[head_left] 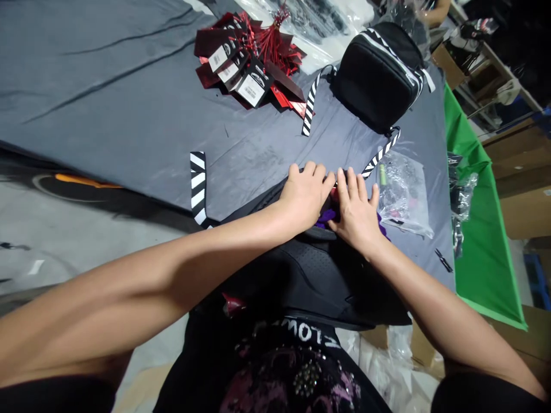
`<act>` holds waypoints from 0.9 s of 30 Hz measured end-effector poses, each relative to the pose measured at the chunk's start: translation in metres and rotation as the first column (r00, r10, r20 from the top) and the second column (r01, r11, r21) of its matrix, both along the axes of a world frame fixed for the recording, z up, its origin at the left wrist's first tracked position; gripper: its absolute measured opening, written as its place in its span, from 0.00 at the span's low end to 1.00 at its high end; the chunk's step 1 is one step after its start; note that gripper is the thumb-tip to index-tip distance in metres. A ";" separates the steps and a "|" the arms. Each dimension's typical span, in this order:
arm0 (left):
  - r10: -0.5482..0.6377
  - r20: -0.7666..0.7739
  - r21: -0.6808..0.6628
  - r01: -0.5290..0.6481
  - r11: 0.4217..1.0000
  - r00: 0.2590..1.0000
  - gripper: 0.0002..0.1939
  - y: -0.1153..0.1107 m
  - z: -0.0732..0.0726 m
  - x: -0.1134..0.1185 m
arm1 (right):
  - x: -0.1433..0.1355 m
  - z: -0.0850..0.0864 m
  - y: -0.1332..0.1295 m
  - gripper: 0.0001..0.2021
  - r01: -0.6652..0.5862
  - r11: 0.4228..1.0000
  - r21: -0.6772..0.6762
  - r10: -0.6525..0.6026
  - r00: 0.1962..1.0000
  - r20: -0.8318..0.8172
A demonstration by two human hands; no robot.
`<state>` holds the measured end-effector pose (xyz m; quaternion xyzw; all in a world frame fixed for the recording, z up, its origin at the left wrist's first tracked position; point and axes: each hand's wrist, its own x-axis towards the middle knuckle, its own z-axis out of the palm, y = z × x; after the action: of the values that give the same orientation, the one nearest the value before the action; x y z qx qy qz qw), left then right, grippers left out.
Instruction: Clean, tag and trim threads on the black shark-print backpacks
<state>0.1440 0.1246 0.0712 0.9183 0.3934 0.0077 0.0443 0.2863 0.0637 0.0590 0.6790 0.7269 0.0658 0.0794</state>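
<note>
1. Both hands are on the black bag now, and it sits at the table's (129,109) near edge, right up against the wearer's body.
2. Left hand (306,194): palm down on the bag (297,267), fingers reaching over its far side; the thumb is hidden, so I can't tell whether it grips.
3. Right hand (355,211): just beside the left, fingers spread, thumb well apart from them, laid across the bag's opening.
4. Look between the hands: purple material (326,218) shows in the opening, and more of it peeks out beyond the right hand.
5. Out to the left, a striped strap (198,186) lies on the table.
6. Up ahead, a bunch of tags (252,86) with red strings, and to its right a second bag (370,77), black with white trim.
7. Over on the right, a clear pouch (404,192) lies near the right hand, with small snips (443,260) by the table's edge and green cloth (477,229) hanging beyond.
</note>
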 end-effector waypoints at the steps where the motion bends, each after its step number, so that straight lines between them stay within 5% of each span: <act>1: -0.004 0.001 0.000 0.004 1.000 1.000 0.35 0.000 0.001 0.000 | 0.001 0.000 -0.001 0.53 0.007 1.000 -0.013 -0.007 1.000 -0.004; 9: 0.019 -0.052 0.033 -0.018 0.999 0.998 0.39 0.000 -0.001 0.003 | -0.006 -0.005 0.004 0.51 0.041 0.999 0.025 -0.039 0.997 -0.063; 15: -0.025 -0.060 -0.001 0.025 1.000 0.998 0.39 0.000 0.006 0.001 | -0.002 0.000 0.003 0.55 0.039 0.995 -0.089 -0.043 0.998 -0.041; 27: -0.054 -0.113 0.014 0.056 0.998 0.992 0.44 0.005 0.003 -0.001 | -0.007 -0.004 0.009 0.53 0.069 0.998 -0.007 -0.069 0.989 -0.132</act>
<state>0.1428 0.1298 0.0738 0.9281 0.3696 -0.0421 0.0142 0.2795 0.0726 0.0554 0.7064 0.7067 0.0167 0.0341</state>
